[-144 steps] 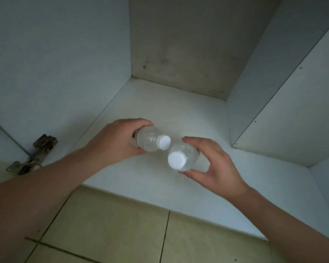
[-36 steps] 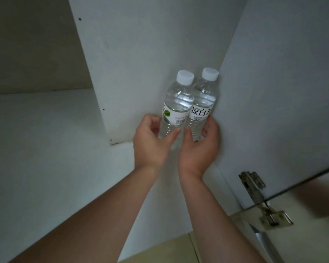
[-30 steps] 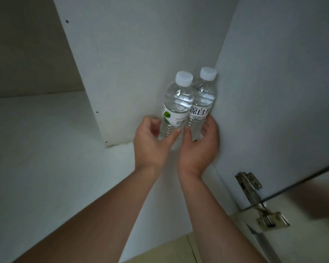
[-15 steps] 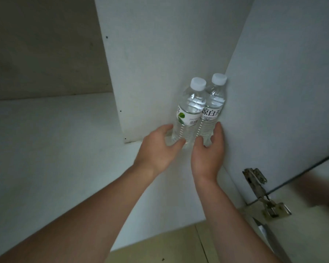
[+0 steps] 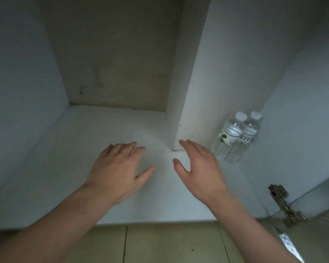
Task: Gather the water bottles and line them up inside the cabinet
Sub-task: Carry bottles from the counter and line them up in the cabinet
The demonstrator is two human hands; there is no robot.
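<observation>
Cabinet (image 5: 188,196) holding two upright water bottles (image 5: 234,138) touching in right corner, left hand (image 5: 118,169) and right hand (image 5: 199,168) released, fingers spread over bare shelf.

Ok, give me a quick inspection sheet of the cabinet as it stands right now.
Surface: white cabinet floor, dimly lit.
Job's things: two water bottles upright, side by side, touching, in the right corner beside the divider panel; white caps on.
Clutter: nothing seen.
Grippers: left hand and right hand open over the floor, holding nothing, clear of the bottles.
Cables: nothing seen.
Surroundings: metal door hinge at lower right; tiled room floor below the cabinet's front edge.
</observation>
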